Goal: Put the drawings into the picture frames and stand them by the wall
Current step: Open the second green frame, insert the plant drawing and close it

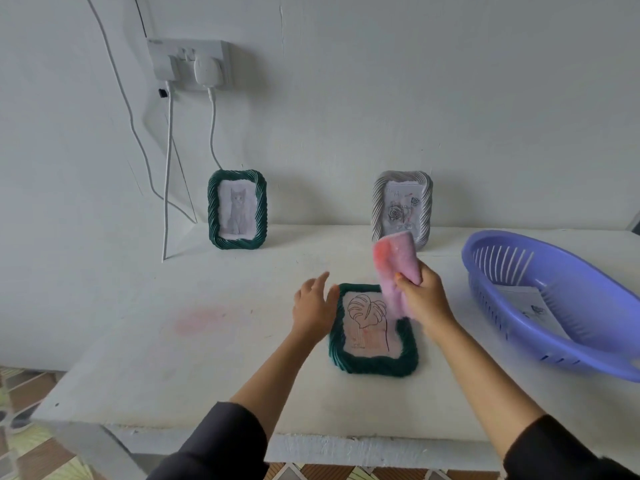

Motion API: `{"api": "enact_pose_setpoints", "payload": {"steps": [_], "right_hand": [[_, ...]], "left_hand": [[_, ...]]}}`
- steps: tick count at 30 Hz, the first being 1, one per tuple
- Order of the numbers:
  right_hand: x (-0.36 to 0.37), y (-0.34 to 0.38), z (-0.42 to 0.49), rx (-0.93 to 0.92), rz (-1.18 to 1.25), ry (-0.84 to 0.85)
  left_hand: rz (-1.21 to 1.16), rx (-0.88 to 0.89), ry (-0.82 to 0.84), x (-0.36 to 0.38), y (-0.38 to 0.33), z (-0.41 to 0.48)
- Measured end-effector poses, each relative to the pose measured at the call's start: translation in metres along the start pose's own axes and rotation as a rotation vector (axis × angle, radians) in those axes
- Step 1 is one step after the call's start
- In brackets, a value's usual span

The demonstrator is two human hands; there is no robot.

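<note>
Worktop (173, 341) is carrying everything. Purple basket (595, 327) is sitting on its right side, holding a loose drawing (530, 306). Green frame (372, 363) with leaf drawing (367, 317) is lying flat near the front. Cat frame (213, 209) and grey rose frame (378, 209) are standing against the wall. Right hand (422, 296) fingers are gripping a pink cloth (394, 265) above the flat frame. Left hand (313, 306) is hovering at its left edge, fingers released and spread.

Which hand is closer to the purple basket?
Right. The right hand, holding a pink cloth, is just left of the purple basket. The left hand is farther away, beyond the leaf picture frame.
</note>
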State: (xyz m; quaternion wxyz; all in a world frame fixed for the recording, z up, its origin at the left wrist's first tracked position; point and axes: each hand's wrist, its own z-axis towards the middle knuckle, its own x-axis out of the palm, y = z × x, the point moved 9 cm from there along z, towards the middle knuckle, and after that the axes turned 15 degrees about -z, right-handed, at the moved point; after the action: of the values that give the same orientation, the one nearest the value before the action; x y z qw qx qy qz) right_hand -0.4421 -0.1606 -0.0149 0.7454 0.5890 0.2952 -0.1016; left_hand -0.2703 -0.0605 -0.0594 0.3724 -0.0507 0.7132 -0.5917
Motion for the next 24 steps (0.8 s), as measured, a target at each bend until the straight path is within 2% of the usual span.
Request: {"api": "enact_pose_setpoints", "payload": {"steps": [2, 5, 7, 10, 14, 17, 21, 24], "right_hand": [[0.001, 0.015, 0.001, -0.222, -0.358, -0.034], [0.051, 0.007, -0.008, -0.418, -0.738, 0.208], [0.073, -0.002, -0.015, -0.5, -0.864, 0.26], [0.081, -0.005, -0.029, -0.635, -0.816, 0.266], [0.07, 0.003, -0.07, -0.829, -0.703, 0.426], [0.056, -0.002, -0.068, -0.826, -0.702, 0.481], [0.067, -0.003, -0.033, -0.71, -0.774, 0.363], [0.081, 0.0, -0.041, -0.709, -0.761, 0.366]], "left_hand": [[0.142, 0.054, 0.035, 0.014, 0.014, 0.0], [0.277, 0.106, 0.027, 0.02, 0.018, 0.001], [0.342, 0.114, 0.039, 0.023, 0.02, 0.001], [0.4, 0.126, 0.066, 0.025, 0.022, 0.003], [0.383, 0.104, 0.063, 0.025, 0.024, 0.005], [0.375, 0.101, 0.067, 0.026, 0.024, 0.005], [0.395, 0.1, 0.087, 0.026, 0.025, 0.005], [0.433, 0.11, 0.093, 0.027, 0.025, 0.005]]}}
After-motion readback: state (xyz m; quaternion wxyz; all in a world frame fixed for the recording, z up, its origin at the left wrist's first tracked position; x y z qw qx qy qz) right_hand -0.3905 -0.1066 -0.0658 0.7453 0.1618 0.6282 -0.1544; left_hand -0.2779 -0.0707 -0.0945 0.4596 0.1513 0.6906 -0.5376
